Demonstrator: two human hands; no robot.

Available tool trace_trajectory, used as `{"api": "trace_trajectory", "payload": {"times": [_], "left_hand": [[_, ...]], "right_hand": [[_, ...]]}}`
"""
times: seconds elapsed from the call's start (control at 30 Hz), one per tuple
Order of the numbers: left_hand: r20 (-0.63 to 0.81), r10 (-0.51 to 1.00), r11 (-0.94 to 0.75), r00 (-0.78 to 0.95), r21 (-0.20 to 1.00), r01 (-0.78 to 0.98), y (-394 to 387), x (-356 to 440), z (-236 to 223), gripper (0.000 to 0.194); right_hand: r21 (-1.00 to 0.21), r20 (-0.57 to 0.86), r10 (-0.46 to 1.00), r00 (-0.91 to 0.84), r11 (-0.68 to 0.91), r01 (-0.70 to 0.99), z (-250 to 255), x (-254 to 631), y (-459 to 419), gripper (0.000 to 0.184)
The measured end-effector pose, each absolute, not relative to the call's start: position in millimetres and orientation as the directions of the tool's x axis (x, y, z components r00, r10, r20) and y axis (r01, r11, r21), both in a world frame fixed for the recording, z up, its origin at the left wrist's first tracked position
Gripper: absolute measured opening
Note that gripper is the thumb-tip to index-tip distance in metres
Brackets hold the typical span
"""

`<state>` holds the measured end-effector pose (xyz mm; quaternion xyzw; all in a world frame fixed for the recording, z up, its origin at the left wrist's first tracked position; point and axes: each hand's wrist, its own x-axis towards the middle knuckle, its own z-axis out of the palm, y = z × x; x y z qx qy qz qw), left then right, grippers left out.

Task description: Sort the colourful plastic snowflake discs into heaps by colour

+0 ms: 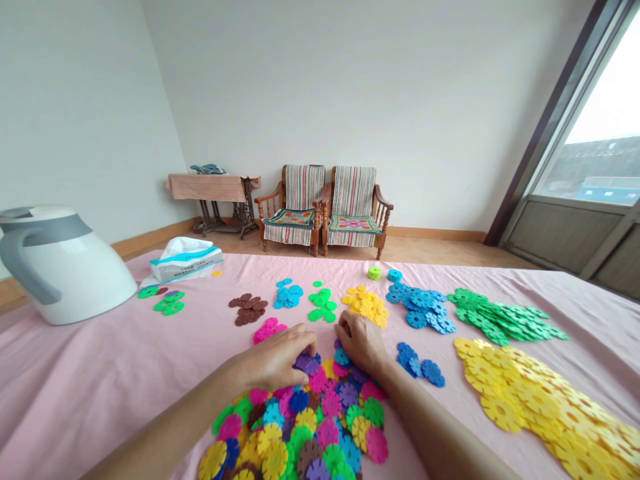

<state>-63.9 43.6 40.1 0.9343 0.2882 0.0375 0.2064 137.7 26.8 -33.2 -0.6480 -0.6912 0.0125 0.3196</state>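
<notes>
My left hand (280,355) is bent over the far edge of a mixed heap of notched plastic snowflake discs (305,433). Its thumb and fingers close around a purple disc (309,363). Beside it, my right hand (364,341) has its fingers curled down at the near side of a yellow disc pile (365,303); what they hold, if anything, is hidden. A pink pile (269,329) lies just beyond my left hand. Further back are brown discs (248,309), light blue discs (289,294) and light green discs (323,307).
On the right of the pink cloth (90,373) spread blue discs (423,308), dark blue discs (419,363), green discs (503,317) and large yellow discs (545,403). A white kettle (83,273) and a tissue pack (187,261) stand left. Two wooden chairs (323,210) are by the wall.
</notes>
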Motion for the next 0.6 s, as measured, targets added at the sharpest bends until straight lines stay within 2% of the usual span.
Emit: {"api": "trace_trajectory", "payload": {"times": [0.23,0.6], "left_hand": [[-0.008,0.527,-0.77,0.85,0.419,0.481,43.1,-62.8,36.1,0.022],[0.036,0.552,-0.808,0.833,0.269,0.524,35.6,-59.6,34.9,0.018]], "right_hand": [[-0.431,0.426,0.904,0.04,0.163,0.888,-33.0,137.9,26.8,0.014],[-0.425,0.437,0.899,0.035,0.172,0.889,-33.2,137.6,26.6,0.014]]}}
